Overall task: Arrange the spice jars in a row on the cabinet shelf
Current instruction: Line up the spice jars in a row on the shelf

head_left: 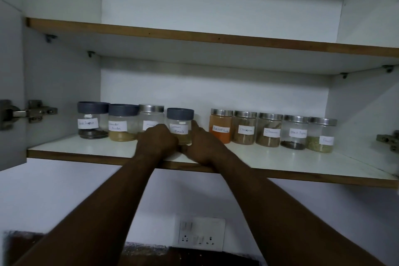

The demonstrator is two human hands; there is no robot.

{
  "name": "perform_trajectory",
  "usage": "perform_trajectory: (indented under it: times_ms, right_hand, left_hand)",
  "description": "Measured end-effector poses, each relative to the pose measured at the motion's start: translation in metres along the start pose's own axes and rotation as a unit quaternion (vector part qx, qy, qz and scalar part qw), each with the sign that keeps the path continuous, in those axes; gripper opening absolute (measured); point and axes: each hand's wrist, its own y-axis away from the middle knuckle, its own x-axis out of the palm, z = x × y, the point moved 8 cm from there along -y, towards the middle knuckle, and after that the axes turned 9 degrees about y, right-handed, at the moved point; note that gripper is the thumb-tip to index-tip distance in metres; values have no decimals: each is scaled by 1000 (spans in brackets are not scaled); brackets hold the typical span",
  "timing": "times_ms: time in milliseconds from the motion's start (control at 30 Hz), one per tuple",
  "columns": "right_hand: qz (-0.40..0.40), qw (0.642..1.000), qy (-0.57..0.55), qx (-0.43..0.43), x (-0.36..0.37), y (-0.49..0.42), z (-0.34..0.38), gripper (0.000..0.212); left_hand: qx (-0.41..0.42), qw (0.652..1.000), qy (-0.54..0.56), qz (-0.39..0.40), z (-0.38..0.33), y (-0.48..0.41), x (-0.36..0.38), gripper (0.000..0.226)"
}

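Several labelled spice jars stand in a row on the lower cabinet shelf. The garam masala jar, clear with a dark blue lid, sits near the middle. My left hand is against its left side and my right hand against its right side, so both hands hold it at the base. Left of it stand a steel-lidded jar, a coriander powder jar and a pepper jar. Across a gap to the right stands the red chilli powder jar, then several steel-lidded jars ending with the fennel jar.
The upper shelf hangs overhead. Door hinges sit on the left cabinet wall and another hinge on the right. A wall socket plate is below the cabinet.
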Motion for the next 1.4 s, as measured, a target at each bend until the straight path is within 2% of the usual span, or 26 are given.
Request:
perform_trajectory:
  times_ms: [167, 300, 467, 633, 833, 933, 1033, 1133, 1233, 1400]
  right_hand:
    - [22, 1000, 3, 11, 9, -6, -7, 97]
    - [45, 998, 25, 49, 18, -15, -23, 102]
    - [54, 992, 30, 113, 26, -25, -46, 106]
    - [57, 988, 19, 139, 27, -30, -54, 111]
    - [45, 988, 22, 144, 20, -25, -50, 104]
    - [18, 990, 43, 131, 10, -15, -43, 81]
    - [-43, 986, 74, 140, -8, 2, -39, 64]
    - [-117, 964, 127, 201, -28, 18, -41, 68]
    - [-131, 948, 92, 275, -35, 26, -52, 76]
    - [-125, 952, 63, 274, -33, 24, -53, 83]
  left_hand:
    - [-18, 997, -45, 54, -1, -13, 12, 24]
    - [6, 994, -60, 95, -10, -22, 32, 30]
    - [19, 992, -68, 104, -22, -29, 45, 34]
    - [31, 990, -80, 110, -23, -33, 51, 35]
    - [52, 989, -90, 106, -23, -35, 52, 35]
    - [57, 991, -86, 87, -21, -34, 53, 34]
    - [59, 993, -78, 70, -21, -34, 52, 35]
    - [55, 994, -72, 57, -21, -32, 51, 34]
    - [57, 994, -82, 53, -22, -32, 51, 31]
    - [51, 993, -86, 56, -21, -33, 50, 30]
